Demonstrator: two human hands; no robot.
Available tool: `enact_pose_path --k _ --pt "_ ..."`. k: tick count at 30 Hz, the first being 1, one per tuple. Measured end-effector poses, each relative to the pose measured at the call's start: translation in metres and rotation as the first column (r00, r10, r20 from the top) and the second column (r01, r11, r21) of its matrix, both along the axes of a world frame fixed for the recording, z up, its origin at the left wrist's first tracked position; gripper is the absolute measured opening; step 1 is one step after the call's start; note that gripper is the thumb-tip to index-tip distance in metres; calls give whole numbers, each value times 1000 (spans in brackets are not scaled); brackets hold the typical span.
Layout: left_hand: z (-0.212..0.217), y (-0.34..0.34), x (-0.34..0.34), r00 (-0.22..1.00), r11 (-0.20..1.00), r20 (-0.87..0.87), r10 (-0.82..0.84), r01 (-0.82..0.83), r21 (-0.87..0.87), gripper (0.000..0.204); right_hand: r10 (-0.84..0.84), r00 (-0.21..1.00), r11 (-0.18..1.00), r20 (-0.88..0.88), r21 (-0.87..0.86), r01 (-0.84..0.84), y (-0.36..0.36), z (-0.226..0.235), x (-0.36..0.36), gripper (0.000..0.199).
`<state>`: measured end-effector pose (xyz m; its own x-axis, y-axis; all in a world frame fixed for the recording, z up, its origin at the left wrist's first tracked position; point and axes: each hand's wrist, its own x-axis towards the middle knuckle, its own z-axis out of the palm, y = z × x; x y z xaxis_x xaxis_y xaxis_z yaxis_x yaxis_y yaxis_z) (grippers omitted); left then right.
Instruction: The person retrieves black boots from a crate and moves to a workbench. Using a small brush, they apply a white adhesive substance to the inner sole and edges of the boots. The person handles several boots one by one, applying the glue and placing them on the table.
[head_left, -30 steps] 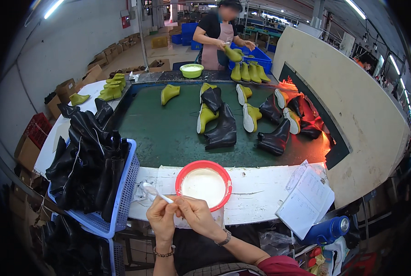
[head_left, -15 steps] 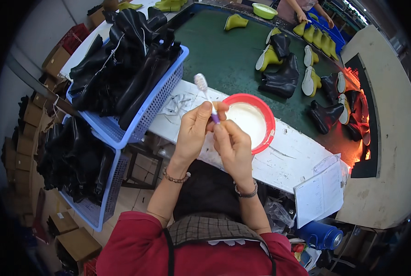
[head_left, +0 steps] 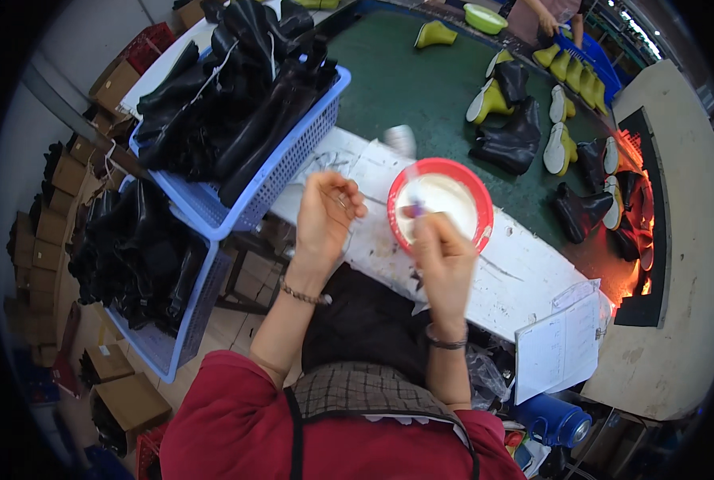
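My right hand grips a toothbrush-like brush by its purple-and-white handle, over the near side of a red bowl of white, creamy liquid. Motion blurs the brush, and its whitish head shows just beyond the bowl's far rim. My left hand hovers over the white bench to the left of the bowl. Its fingers are loosely curled and nothing shows in them.
At left, two stacked blue baskets are heaped with black boots. A green conveyor belt carries black boots and yellow-green shoe forms toward a glowing heater opening. Papers hang by the bench's right end. A co-worker's hands show at the far side.
My hands have come apart. The left let go of the brush and moved slightly left; the right carried the brush rightward over the bowl. The whole view has shifted a little.
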<state>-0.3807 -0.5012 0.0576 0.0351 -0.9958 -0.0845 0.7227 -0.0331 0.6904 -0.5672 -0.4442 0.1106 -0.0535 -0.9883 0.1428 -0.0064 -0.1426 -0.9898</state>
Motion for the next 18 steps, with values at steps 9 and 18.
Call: enact_pose_path --k 9,18 --pt "-82 -50 31 -480 764 669 568 4 -645 19 -289 957 957 2 -9 289 10 -16 -69 28" --pt "-19 -13 29 925 994 368 94 -109 20 45 -51 992 996 -112 70 60 0 -16 -16 14"
